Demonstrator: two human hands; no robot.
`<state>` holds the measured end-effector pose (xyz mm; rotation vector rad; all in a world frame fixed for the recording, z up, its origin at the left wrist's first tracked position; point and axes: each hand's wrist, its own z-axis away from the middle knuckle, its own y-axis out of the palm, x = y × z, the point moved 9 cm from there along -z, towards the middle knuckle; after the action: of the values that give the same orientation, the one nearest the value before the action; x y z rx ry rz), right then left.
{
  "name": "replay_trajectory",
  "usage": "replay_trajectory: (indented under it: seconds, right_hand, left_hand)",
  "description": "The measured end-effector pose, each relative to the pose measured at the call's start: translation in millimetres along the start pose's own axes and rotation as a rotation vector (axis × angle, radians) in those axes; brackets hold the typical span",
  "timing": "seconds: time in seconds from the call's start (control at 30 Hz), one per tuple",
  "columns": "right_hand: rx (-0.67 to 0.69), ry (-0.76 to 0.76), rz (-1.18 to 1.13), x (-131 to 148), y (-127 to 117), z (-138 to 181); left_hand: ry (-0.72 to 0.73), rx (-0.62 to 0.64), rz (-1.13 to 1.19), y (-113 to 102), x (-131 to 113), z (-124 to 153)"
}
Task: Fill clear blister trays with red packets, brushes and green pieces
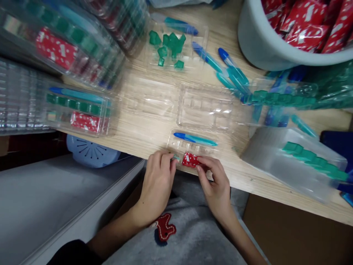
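Observation:
A clear plastic tray [179, 146] lies at the table's front edge, with a blue-and-turquoise pen [195, 139] along its far side. A red packet with white marks [189, 159] sits in its near part. My right hand [214, 179] pinches the packet's right end between thumb and fingers. At the tray's near left corner, my left hand [159, 180] is closed, thumb against fingers, around a small item. Only a greenish sliver of that item shows, so its kind is unclear.
Empty clear trays [205, 108] lie beyond. Filled trays [78, 108] are stacked left. Loose green pieces [173, 43] and pens [233, 64] lie at the back. A pale bucket [248, 40] holds red packets. Green block strips [311, 156] rest on a whitish box [275, 162] at right.

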<state>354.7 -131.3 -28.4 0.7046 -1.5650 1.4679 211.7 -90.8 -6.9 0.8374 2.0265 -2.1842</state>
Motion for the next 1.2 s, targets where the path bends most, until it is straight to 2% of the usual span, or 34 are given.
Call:
replay_trajectory:
  seconds: [0.3, 0.4, 0.5, 0.57, 0.67, 0.77, 0.83, 0.93, 1.0, 1.07, 1.13, 1.2]
  right_hand:
    - [-0.034, -0.052, 0.011, 4.0, -0.5, -0.2]
    - [-0.045, -0.063, -0.012, 7.1, -3.4, 1.7]
    - [-0.065, -0.106, -0.046, 16.3, -16.3, 2.1]
    - [-0.088, -0.154, -0.058, 26.1, -30.9, 2.1]
    - [-0.086, -0.234, -0.029, 40.7, -49.9, 3.6]
    - [-0.099, -0.280, 0.040, 45.4, -62.0, 8.9]
    - [-0.116, -0.275, 0.084, 41.2, -66.4, 13.5]
    - [-0.113, -0.248, 0.085, 31.1, -68.4, 18.9]
    - [-0.113, -0.246, 0.061, 27.5, -70.6, 20.9]
    - [-0.125, -0.267, 0.052, 27.7, -75.3, 22.6]
    - [-0.145, -0.312, 0.042, 30.7, -83.8, 26.5]
    - [-0.171, -0.367, 0.020, 32.6, -97.2, 35.2]
  left_hand:
    - [0.006, -0.063, -0.108, 8.0, 9.2, 4.5]
    - [0.055, -0.058, -0.106, -1.6, 9.7, 4.2]
    - [0.109, -0.066, -0.021, -18.2, 5.9, -14.7]
    - [0.191, -0.098, 0.064, -26.8, -11.9, -41.9]
    - [0.422, -0.122, 0.144, -23.5, -69.6, -89.9]
    - [0.691, -0.070, 0.078, 2.4, -136.6, -119.6]
    - [0.807, 0.002, -0.044, 27.8, -164.2, -126.0]
    - [0.848, 0.107, -0.187, 60.4, -171.2, -128.9]
    - [0.858, 0.131, -0.240, 70.2, -167.2, -128.5]
    - [0.869, 0.090, -0.227, 65.9, -167.7, -125.4]
    - [0.892, 0.041, -0.107, 51.2, -176.3, -116.7]
    - [0.971, 0.083, 0.059, 39.6, -193.3, -99.8]
